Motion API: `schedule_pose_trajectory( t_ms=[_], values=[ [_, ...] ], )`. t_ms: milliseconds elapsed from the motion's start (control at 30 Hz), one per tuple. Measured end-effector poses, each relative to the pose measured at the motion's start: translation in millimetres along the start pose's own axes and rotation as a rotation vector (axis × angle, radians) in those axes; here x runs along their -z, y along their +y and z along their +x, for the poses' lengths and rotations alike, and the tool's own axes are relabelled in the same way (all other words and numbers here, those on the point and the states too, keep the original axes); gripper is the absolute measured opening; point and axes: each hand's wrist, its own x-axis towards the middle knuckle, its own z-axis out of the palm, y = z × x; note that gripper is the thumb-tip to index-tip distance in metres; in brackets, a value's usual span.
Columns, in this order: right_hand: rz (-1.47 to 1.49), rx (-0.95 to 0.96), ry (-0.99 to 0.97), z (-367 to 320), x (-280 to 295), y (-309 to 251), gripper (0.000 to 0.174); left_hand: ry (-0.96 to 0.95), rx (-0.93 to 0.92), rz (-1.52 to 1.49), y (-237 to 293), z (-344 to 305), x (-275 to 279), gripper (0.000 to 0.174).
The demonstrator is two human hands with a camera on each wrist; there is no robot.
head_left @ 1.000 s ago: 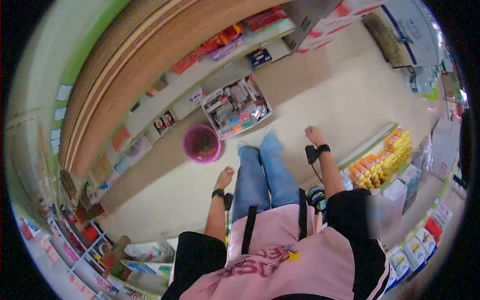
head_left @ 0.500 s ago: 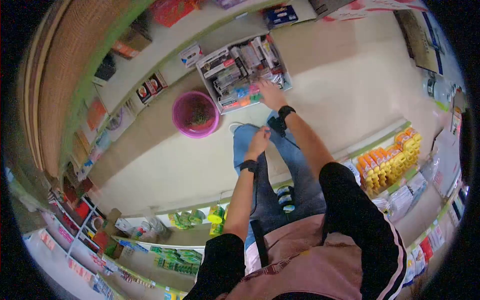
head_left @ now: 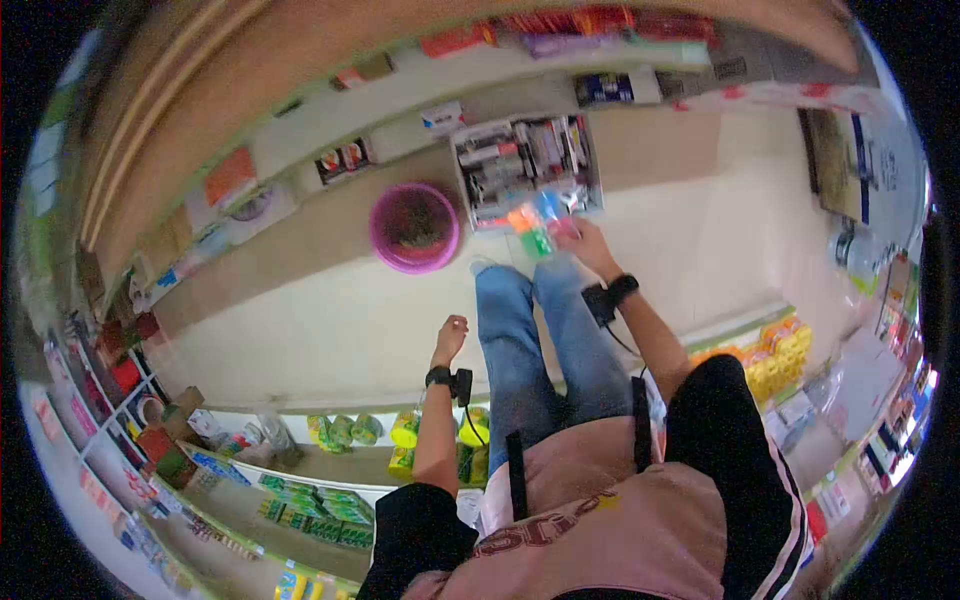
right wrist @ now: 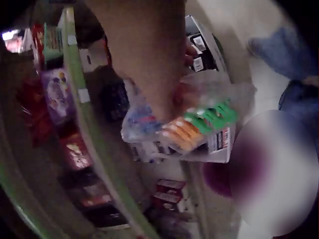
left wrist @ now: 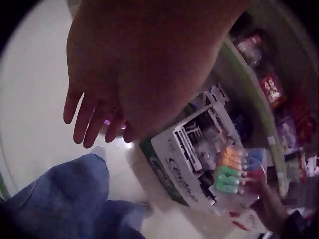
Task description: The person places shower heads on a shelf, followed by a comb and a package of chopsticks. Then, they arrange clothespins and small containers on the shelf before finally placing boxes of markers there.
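Note:
My right hand (head_left: 592, 248) pinches a clear plastic pack of small orange, green, blue and red pieces (head_left: 538, 236) by its edge. The pieces have white tips and lie in rows by colour, as the left wrist view shows on the same pack (left wrist: 234, 172). The pack overlaps the near edge of a white carton (left wrist: 172, 169) filled with small packaged goods. My left hand (head_left: 450, 340) hangs beside my left leg, holding nothing. In the left wrist view the fingers of this left hand (left wrist: 134, 74) are extended and slightly spread.
A pink-purple basket (head_left: 455, 235) with dark contents stands on the floor left of the carton. Low shelves (head_left: 400, 140) with boxes and bags run behind both. Yellow and orange bottles (head_left: 775, 365) stand on a shelf to the right; green packs (head_left: 320, 510) fill shelves at lower left.
My right hand reached into the carton and has come back toward my knees with the colourful pack. My left hand moved over my leg, then out to the left.

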Motion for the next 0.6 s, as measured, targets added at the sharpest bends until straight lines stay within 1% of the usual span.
schedule_pose_trajectory(
  t_ms=[33,67,100,133,167,200,233,267,300,367,400,467,500,567,600],
  values=[
    [0.122,-0.023,-0.020,-8,3,-2,0.022,-0.013,-0.032,0.030,8,-5,5,0.029],
    [0.128,0.045,-0.041,-11,4,-3,0.021,-0.004,-0.063,-0.020,21,-12,8,0.034],
    [0.188,0.105,-0.071,-18,12,-24,0.023,0.013,-0.106,-0.068,39,-11,11,0.039],
    [0.312,0.112,-0.101,-23,15,-53,0.024,-0.025,-0.062,-0.092,78,-20,17,0.038],
    [0.434,0.103,-0.148,-31,17,-77,0.026,-0.006,-0.143,-0.232,121,-33,16,0.037],
    [0.440,0.108,-0.163,-33,14,-94,0.027,-0.040,-0.239,-0.365,160,-51,23,0.036],
    [0.445,0.106,-0.180,-37,10,-106,0.028,-0.051,-0.201,-0.432,207,-71,32,0.041],
    [0.458,0.105,-0.200,-44,5,-111,0.028,-0.028,-0.277,-0.468,234,-85,34,0.049],
    [0.468,0.119,-0.216,-39,0,-123,0.027,-0.016,-0.376,-0.543,243,-85,35,0.049],
    [0.363,0.102,-0.206,-65,5,-192,0.027,0.136,-0.412,-0.405,294,-123,38,0.048],
    [0.349,0.140,-0.236,-70,5,-212,0.027,0.178,-0.436,-0.419,308,-140,41,0.048],
    [0.303,0.116,-0.271,-78,3,-250,0.028,0.458,-0.556,-0.285,330,-170,51,0.045],
    [0.293,0.149,-0.294,-84,0,-272,0.028,0.496,-0.573,-0.292,333,-185,60,0.045],
    [0.381,0.198,-0.421,-99,-14,-312,0.030,0.634,-0.614,-0.242,332,-214,84,0.039],
    [0.359,0.224,-0.469,-90,-31,-306,0.031,0.551,-0.546,-0.375,323,-223,97,0.037]
  ],
)
